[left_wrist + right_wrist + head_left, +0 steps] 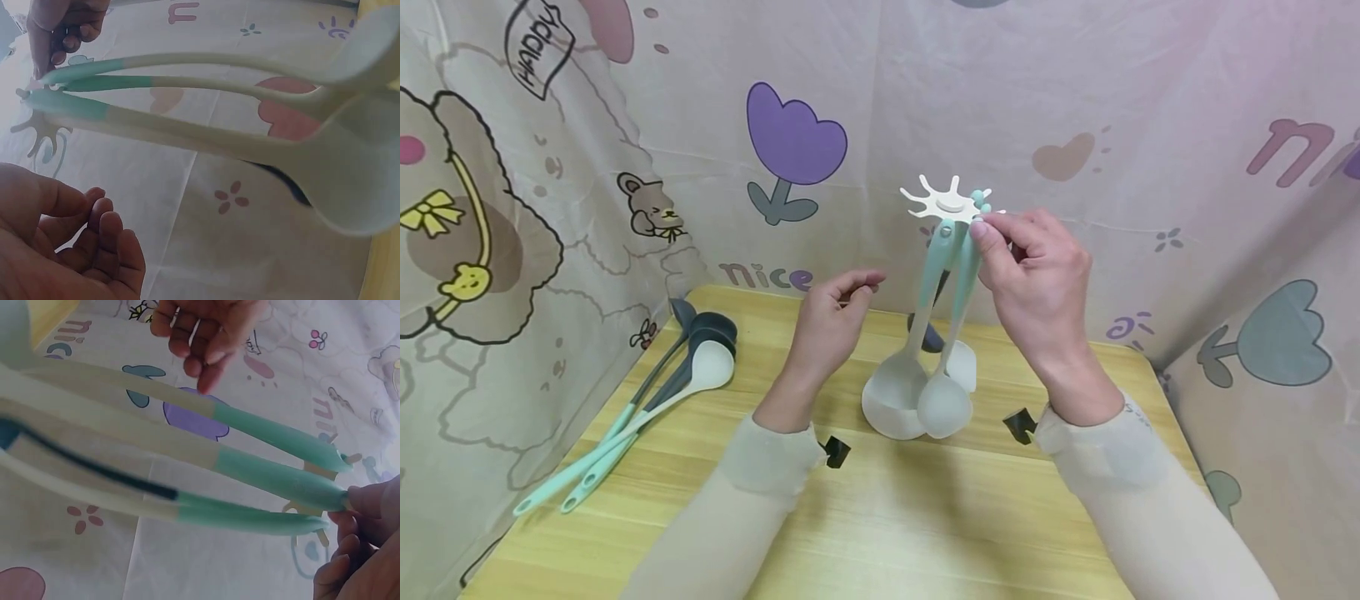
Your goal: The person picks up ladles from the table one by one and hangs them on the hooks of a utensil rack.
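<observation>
Mint-handled utensils (917, 335) hang from white star-shaped rack (950, 202), right hand (1037, 271) pinching pale spoon (945, 404), left hand (831, 323) empty; dark-and-white ones (658, 408) unhung, nine o'clock.

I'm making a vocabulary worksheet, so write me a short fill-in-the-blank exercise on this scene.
The left hand holds ____.
The right hand pinches a hanging spoon by its ____.
The bowl of the spoon across the dark ladles is coloured ____.
The tulip left of the rack is coloured ____.
Missing words: nothing; handle; white; purple.
</observation>
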{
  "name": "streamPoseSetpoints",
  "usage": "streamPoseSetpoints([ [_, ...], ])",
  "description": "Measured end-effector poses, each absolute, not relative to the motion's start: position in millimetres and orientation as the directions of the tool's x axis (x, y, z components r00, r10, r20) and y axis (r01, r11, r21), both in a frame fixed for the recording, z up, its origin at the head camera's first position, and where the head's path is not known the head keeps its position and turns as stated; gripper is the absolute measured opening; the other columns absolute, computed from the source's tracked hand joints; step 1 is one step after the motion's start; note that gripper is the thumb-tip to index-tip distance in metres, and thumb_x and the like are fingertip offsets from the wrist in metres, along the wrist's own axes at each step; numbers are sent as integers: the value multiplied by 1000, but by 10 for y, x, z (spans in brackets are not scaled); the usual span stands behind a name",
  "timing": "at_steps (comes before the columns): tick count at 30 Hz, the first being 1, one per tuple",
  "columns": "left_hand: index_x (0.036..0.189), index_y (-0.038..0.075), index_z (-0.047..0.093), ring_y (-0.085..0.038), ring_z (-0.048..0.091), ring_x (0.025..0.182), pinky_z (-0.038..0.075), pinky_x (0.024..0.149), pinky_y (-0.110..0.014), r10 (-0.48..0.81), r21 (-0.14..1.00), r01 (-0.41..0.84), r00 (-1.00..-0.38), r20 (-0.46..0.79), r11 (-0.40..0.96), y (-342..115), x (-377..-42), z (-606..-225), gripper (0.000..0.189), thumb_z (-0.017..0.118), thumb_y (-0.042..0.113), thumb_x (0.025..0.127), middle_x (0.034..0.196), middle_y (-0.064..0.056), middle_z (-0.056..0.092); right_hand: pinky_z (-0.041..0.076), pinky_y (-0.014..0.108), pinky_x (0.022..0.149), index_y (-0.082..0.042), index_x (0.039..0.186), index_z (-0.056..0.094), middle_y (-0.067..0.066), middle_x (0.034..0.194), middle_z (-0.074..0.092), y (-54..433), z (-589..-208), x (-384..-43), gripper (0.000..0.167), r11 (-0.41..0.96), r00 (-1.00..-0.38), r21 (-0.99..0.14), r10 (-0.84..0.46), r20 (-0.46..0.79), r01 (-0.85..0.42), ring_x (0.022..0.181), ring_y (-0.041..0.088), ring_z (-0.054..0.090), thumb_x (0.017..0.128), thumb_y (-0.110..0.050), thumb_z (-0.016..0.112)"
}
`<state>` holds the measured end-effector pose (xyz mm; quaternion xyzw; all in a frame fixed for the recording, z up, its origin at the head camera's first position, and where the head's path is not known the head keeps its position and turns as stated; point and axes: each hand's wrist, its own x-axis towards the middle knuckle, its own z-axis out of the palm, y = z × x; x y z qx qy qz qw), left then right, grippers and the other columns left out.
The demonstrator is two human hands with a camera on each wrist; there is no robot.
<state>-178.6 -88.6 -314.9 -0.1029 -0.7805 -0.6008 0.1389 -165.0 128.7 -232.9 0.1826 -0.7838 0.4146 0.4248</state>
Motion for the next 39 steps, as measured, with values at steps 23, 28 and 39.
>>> streamPoseSetpoints([
  [23,128,5,73,-32,70,100,56,86,-51,117,578,207,-975,189,790,-2049,-1649,-3638,28,62,18,106,112,-14,76,37,20,63,-7,102,85,-18,75,55,1410,-2219,-1637,10,561,-641,-555,55,765,-614,71,9,48,95,-13,80],
  [28,120,-1,72,-39,71,95,56,83,-58,113,383,129,-992,63,915,-2655,-1620,-3852,26,66,16,102,111,-21,75,37,21,64,-8,101,86,-16,75,56,1386,-2199,-1639,10,569,-650,-555,47,759,-607,72,9,48,96,-14,79],
  [39,83,-2,63,-38,58,71,50,58,-48,-90,239,-133,-978,-186,962,-3544,-1489,-4234,12,54,2,91,82,-25,62,38,23,65,-7,101,85,-8,76,58,1329,-2202,-1648,10,547,-675,-590,61,735,-593,74,12,50,97,-13,78],
])
